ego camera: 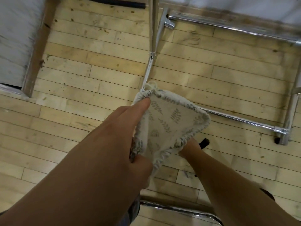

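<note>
Left hand [117, 141] pinches edge of leaf-print cloth [166, 121], grip clamped on it. Right hand [189, 147] under cloth corner; grip hidden, cannot tell.

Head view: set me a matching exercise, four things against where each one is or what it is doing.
1. left hand
2. right hand
3. leaf-print cloth
4. chrome tubes

A. lie on the plank floor
B. mostly hidden under the cloth
C. held above the floor
D. pinches the cloth's edge

Pairs: 1-D, 2-B, 3-C, 4-A.
</note>
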The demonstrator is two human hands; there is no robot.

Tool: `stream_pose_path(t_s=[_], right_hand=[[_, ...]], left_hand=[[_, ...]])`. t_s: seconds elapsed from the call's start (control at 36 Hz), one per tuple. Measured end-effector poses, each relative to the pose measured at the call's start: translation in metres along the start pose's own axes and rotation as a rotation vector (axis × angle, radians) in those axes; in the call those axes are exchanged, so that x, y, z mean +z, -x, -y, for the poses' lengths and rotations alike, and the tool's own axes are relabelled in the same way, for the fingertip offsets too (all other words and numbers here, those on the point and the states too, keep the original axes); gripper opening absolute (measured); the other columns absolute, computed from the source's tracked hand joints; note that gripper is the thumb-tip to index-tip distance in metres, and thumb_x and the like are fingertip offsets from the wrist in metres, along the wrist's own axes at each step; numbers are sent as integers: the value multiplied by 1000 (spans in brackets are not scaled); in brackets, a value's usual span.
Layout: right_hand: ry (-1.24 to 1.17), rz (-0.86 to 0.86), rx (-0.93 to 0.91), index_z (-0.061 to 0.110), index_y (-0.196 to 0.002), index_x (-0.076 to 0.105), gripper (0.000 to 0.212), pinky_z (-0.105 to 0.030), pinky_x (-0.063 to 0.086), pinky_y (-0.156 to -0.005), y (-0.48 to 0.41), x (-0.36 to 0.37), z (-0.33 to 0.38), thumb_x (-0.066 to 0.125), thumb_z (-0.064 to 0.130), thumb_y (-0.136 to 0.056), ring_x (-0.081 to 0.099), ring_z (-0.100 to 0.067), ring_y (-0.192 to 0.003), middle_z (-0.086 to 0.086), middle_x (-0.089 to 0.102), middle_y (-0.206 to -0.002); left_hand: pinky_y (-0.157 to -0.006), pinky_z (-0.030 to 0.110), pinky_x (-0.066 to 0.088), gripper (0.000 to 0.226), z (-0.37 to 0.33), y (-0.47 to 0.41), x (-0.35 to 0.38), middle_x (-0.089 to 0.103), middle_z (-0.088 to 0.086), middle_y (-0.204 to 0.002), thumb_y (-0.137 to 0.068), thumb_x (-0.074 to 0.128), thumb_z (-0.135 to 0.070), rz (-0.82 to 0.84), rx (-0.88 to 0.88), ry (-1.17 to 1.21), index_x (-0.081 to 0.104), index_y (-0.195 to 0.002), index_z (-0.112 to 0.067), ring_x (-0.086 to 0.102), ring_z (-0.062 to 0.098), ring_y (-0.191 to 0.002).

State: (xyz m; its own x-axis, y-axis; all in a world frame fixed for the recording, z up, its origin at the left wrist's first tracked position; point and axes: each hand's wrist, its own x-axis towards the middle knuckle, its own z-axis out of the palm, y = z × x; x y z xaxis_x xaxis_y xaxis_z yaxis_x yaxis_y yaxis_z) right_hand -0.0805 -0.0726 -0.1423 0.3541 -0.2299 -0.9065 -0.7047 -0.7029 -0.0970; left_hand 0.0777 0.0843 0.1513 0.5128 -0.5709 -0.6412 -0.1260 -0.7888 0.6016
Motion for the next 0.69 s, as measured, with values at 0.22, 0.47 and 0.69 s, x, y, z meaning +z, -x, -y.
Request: stream_pose_path(t_s=[0.22,0.47,0.69], right_hand=[[-36,-133,37,10,-138,39,48,-40,44,-97,42,-8,-32,58,5,-94,45,-29,-116,-15,43,-132],[-365,-322,196,12,-125,43,36,-40,55,-83,117,-25,-74,57,4,-93,57,-27,-100,-9,59,-111],[-722,-522,139,12,-119,41,31,-34,55,-58,198,-40,-105,62,9,-97,66,-22,-80,-8,63,-97]], left_hand=[[-58,6,49,98,-38,7,0,36,-44,-104,-75,61,-39,14,4,-195,9,-155,-58,58,-4,-91],[-59,13,46,93,-51,27,1,36,-25,-129,-89,70,-22,-28,146,-236,15,-158,-50,52,4,-101],[-82,20,52,91,-61,45,4,36,-12,-153,-91,67,-17,25,242,-330,16,-161,-43,52,10,-116]])
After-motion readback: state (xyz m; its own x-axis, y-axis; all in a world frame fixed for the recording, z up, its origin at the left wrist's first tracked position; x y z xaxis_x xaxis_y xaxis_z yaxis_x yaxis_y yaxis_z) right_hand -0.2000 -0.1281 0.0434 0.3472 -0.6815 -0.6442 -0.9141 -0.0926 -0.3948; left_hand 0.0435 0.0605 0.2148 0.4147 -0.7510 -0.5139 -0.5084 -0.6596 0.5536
